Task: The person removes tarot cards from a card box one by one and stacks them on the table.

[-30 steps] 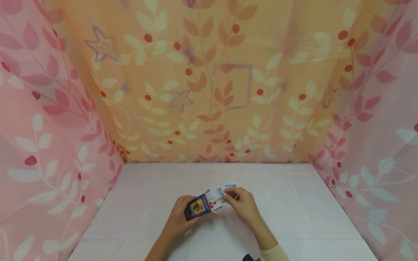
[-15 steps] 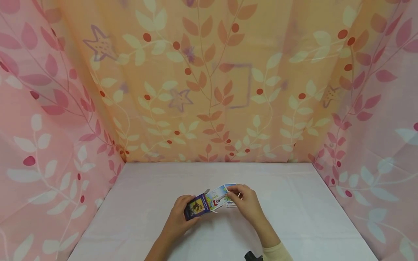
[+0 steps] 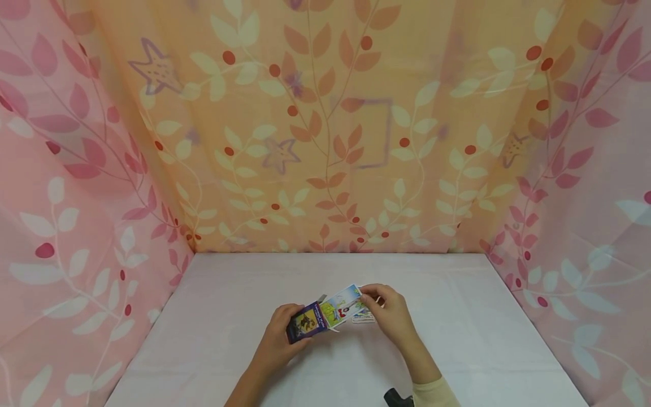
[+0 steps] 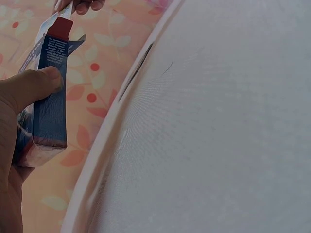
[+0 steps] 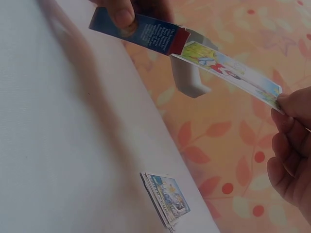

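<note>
My left hand (image 3: 280, 330) grips a dark blue card box (image 3: 307, 323) with a yellow picture on its front; in the left wrist view the thumb presses the box's narrow side. The box's flaps stand open at the end facing right. Between thumb and fingertips, my right hand (image 3: 389, 314) pinches the outer end of a picture card (image 5: 233, 73). That card reaches from the box's mouth to the right hand, its inner end still at the opening. A small stack of picture cards (image 5: 167, 199) lies on the white table below the right hand, partly hidden by it in the head view.
A white cloth covers the table (image 3: 244, 282). Patterned curtains (image 3: 325, 141) stand behind it and on both sides. A black object (image 3: 396, 397) shows by the right sleeve at the front edge.
My right hand has moved right and slightly up, drawing the card farther out of the box. The left hand and box have stayed nearly in place.
</note>
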### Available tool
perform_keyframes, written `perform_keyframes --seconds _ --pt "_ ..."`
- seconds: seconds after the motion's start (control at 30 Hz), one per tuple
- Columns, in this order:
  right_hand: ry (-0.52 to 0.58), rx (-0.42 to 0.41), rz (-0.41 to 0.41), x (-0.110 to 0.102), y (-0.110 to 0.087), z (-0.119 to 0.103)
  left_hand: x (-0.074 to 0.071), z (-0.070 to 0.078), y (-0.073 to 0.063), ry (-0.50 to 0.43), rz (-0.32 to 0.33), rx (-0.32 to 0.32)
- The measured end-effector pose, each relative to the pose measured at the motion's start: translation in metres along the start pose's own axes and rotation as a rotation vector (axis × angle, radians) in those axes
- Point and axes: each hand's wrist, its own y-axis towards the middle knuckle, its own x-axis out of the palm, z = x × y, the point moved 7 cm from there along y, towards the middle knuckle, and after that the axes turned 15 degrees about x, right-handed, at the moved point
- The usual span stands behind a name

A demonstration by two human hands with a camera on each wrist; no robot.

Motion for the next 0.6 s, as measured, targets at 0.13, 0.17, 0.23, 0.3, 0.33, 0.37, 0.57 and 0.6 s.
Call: perform_keyframes --seconds 0.13,0.17,0.23,0.3,0.33,0.37,0.57,0.6 --pt "0.018 0.019 -0.002 -0.004 0.002 0.002 0.0 0.001 0.0 0.014 0.003 0.021" --pt "0.02 0.022 -0.002 -0.005 0.002 0.003 0.0 0.001 0.0 0.009 0.006 0.016" --pt "0.026 0.021 0.005 -0.007 0.002 0.003 0.0 0.0 0.0 -0.002 0.011 0.011" --pt "0.038 0.012 0.011 -0.009 0.002 0.002 0.0 0.0 0.0 -0.014 0.016 -0.002" --pt "0.041 0.008 0.015 -0.01 0.002 0.002 0.0 0.0 0.0 -0.017 0.018 -0.005" --pt "0.042 0.002 0.019 -0.011 0.003 0.002 -0.001 0.0 0.001 -0.016 0.018 -0.005" --pt "0.051 -0.022 0.044 -0.016 0.003 0.0 -0.001 0.001 0.001 0.006 0.012 0.003" --pt "0.051 -0.027 0.05 -0.017 0.004 0.0 -0.001 0.001 0.001 0.01 0.009 0.001"
